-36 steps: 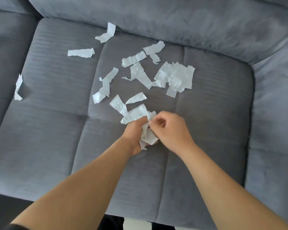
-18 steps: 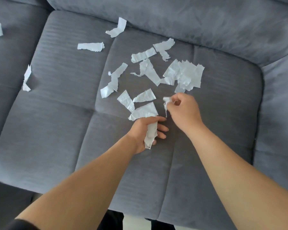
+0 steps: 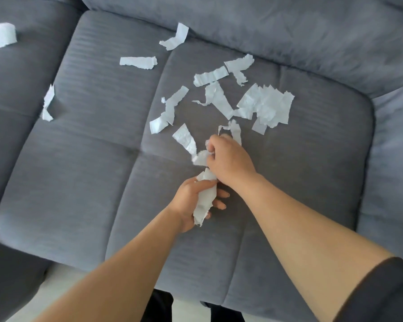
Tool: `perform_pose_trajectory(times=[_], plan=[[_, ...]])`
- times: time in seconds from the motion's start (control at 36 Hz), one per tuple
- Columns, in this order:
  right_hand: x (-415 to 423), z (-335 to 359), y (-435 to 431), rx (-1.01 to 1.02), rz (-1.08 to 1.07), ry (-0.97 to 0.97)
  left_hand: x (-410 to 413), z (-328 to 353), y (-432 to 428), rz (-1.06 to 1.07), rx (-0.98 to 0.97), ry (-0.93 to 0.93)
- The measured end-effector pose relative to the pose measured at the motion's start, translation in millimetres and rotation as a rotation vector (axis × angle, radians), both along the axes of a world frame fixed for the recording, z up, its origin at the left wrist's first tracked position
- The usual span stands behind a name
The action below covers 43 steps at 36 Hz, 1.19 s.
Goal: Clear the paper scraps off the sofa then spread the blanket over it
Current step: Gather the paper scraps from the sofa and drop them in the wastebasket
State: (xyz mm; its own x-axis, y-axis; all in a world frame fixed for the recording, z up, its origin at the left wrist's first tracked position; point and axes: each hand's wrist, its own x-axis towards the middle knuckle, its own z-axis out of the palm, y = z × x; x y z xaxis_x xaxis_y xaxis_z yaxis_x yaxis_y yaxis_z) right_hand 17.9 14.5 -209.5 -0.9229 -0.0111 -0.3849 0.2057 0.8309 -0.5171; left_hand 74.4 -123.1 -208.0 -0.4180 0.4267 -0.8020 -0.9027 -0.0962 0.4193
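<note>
Left grip [image 3: 192, 202] is closed round a crumpled wad [image 3: 205, 201] of white paper, low over the front half of the sofa seat [image 3: 79, 182]. Right grip [image 3: 229, 160] sits just beyond it, fingers curled and pinching a torn scrap [image 3: 201, 158]. A second strip [image 3: 235, 133] pokes out past the knuckles (I cannot tell from my feed whether it is pinched too or lying on the cushion). As I read it, both arms reach in from the bottom edge, and the right wrist is almost touching the top of the wad.

Most loose scraps lie further back on the same grey cushion, the biggest cluster [image 3: 265, 105] near the backrest. One piece [image 3: 48, 103] lies at the seam to the left, and another piece [image 3: 2, 34] is on the neighbouring cushion.
</note>
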Motion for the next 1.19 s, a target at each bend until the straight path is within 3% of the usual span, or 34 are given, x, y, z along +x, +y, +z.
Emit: perform_pose_trajectory(times=[0.14, 0.25, 0.33, 0.44, 0.5, 0.61, 0.69, 0.83, 0.92, 1.0, 1.11, 1.19], plan=[[43, 13, -3, -0.208, -0.134, 0.060, 4, -2, -10, 0.131, 0.161, -0.065], [70, 24, -1, -0.185, 0.077, -0.125, 5, -3, -13, 0.235, 0.269, -0.087], [64, 28, 8, -0.210, 0.109, -0.206, 4, -2, -7, 0.208, 0.166, -0.078], [34, 20, 22, -0.151, -0.150, 0.093, 2, 0, -2, 0.138, 0.064, -0.060], [16, 12, 28, -0.076, -0.265, 0.150, 1, 1, -3, 0.114, 0.053, -0.057], [-2, 0, 27, -0.057, -0.220, -0.057, 0, 1, -3, 0.079, 0.049, -0.053], [3, 0, 17, -0.036, -0.140, -0.091, -1, 2, -3, 0.064, 0.043, -0.062], [38, 23, -3, -0.295, -0.211, -0.056, 0, -1, -2, 0.122, 0.058, -0.120], [61, 39, -10, -0.422, -0.099, -0.296, 1, -4, -4, 0.125, 0.129, -0.142], [69, 44, -10, -0.359, 0.027, -0.434, 2, -4, -6, 0.055, 0.172, -0.149], [46, 53, -2, -0.418, 0.049, -0.382, -2, -1, -8, 0.024, 0.163, -0.105], [14, 52, 17, -0.408, -0.084, -0.203, -2, -4, -10, 0.001, 0.133, -0.083]])
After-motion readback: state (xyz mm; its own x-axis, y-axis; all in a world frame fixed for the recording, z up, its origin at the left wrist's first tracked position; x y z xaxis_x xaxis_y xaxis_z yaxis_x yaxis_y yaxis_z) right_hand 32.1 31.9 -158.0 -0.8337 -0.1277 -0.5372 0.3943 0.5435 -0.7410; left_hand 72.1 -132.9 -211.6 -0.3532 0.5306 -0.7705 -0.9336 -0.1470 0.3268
